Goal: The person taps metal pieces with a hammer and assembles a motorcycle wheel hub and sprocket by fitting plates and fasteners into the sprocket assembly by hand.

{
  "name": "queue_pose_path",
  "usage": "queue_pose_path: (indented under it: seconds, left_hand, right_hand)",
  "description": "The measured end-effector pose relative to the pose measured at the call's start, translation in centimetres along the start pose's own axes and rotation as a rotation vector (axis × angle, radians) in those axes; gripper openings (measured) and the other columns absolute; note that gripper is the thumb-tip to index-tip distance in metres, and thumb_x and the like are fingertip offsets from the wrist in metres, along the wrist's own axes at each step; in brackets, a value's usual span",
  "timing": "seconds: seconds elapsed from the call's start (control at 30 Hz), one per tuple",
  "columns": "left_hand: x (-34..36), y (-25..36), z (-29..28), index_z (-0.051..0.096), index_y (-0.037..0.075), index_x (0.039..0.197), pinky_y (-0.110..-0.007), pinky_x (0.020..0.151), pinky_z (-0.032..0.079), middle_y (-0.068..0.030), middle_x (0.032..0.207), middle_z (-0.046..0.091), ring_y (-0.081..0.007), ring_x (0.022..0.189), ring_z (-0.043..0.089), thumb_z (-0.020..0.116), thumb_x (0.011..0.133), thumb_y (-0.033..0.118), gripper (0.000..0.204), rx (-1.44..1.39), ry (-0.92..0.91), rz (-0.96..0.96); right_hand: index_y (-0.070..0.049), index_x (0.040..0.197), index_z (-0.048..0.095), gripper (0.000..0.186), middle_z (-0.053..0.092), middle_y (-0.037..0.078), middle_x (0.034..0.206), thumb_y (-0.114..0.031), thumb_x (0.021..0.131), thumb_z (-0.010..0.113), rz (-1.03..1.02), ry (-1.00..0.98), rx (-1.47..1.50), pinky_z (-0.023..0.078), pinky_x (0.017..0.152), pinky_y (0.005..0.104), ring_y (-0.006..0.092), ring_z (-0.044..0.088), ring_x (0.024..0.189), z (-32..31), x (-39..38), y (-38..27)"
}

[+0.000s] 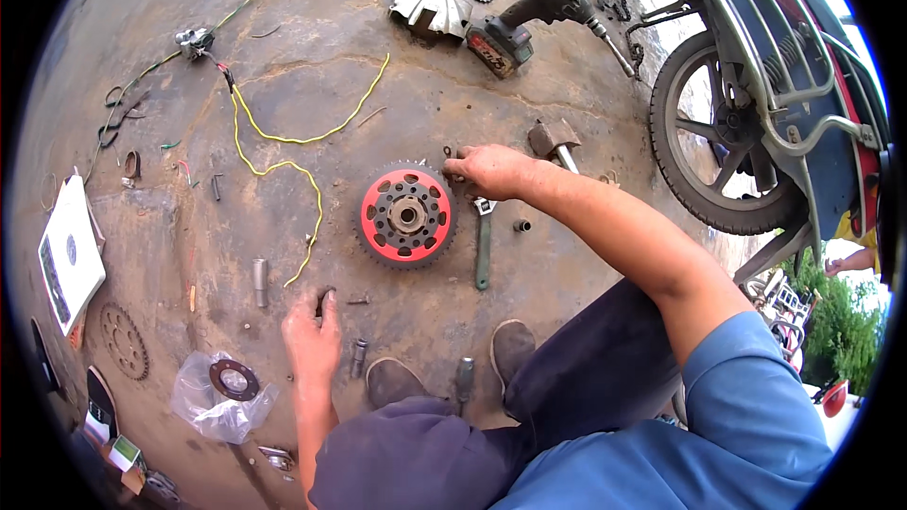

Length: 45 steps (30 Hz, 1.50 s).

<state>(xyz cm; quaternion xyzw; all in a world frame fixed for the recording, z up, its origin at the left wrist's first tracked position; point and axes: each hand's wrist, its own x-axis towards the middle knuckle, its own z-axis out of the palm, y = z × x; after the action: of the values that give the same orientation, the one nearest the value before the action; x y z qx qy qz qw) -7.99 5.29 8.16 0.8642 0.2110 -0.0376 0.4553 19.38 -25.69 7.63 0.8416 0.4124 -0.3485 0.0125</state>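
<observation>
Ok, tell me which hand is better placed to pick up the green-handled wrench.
Likely the right hand: it is close to the wrench, while the left hand is farther off, left of the red disc.

My right hand [482,172] is just beside the red gear [395,216] at its two o'clock; my left hand [314,329] sits lower, at seven. A wrench [483,250] lies past three, a drill [540,2] at one.
</observation>
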Motion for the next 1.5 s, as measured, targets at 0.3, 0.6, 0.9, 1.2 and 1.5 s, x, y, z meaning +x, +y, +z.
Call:
queue_pose_path:
  seconds: [0.3, 0.6, 0.9, 1.2, 1.5]
  left_hand:
    - [0.8, 3.2, 1.2, 0.073, 0.000, 0.108, -0.037, 0.076, 0.055, -0.0151, 0.090, 0.073, -0.0223, 0.081, 0.070, 0.069, 0.099, 0.014, 0.018, -0.137, -0.036, 0.019]
    - [5.9, 11.2, 2.5, 0.067, 0.004, 0.134, -0.038, 0.091, 0.058, -0.0166, 0.119, 0.074, -0.0283, 0.109, 0.074, 0.072, 0.098, 0.012, 0.038, -0.431, -0.084, 0.364]
    - [3.2, 7.8, 2.6, 0.060, -0.003, 0.128, -0.024, 0.058, 0.046, -0.0098, 0.093, 0.074, -0.0131, 0.075, 0.066, 0.065, 0.104, 0.016, 0.031, -1.147, -0.299, -0.177]
    - [0.0, 5.5, 4.4, 0.060, -0.004, 0.138, -0.031, 0.089, 0.052, -0.0082, 0.129, 0.068, -0.0153, 0.111, 0.064, 0.066, 0.107, 0.017, 0.038, -1.217, -0.126, -0.205]
    - [0.8, 4.7, 2.5, 0.073, 0.000, 0.118, -0.025, 0.069, 0.049, 0.0008, 0.097, 0.070, -0.0058, 0.081, 0.059, 0.071, 0.104, 0.017, 0.023, -0.887, -0.073, -0.206]
  right_hand:
    - [-0.001, 0.115, 0.070, 0.024, 0.074, 0.007, 0.107, -0.021, 0.102, 0.067, 0.259, 0.141, 1.211, 0.059, 0.081, 0.0354, 0.0184, 0.071, 0.094, -6.3, -1.8, -1.2]
    - [0.000, 0.133, 0.061, 0.031, 0.074, 0.008, 0.112, -0.019, 0.108, 0.059, 0.238, 0.071, 1.922, 0.063, 0.082, 0.0317, 0.0170, 0.074, 0.095, -9.2, -7.0, -11.4]
    - [-0.001, 0.129, 0.061, 0.026, 0.074, 0.010, 0.107, -0.018, 0.110, 0.055, 0.294, -0.074, 1.722, 0.063, 0.078, 0.0298, 0.0155, 0.075, 0.089, -3.7, -5.0, -14.0]
    - [0.004, 0.121, 0.057, 0.020, 0.074, 0.009, 0.093, -0.011, 0.108, 0.055, 0.284, 0.216, 1.688, 0.064, 0.079, 0.0333, 0.0168, 0.075, 0.089, -1.0, -2.5, -19.9]
    - [0.004, 0.125, 0.061, 0.027, 0.075, 0.011, 0.102, -0.013, 0.105, 0.064, 0.144, 0.288, 1.342, 0.060, 0.084, 0.0324, 0.0149, 0.073, 0.094, -0.5, -2.7, -21.0]
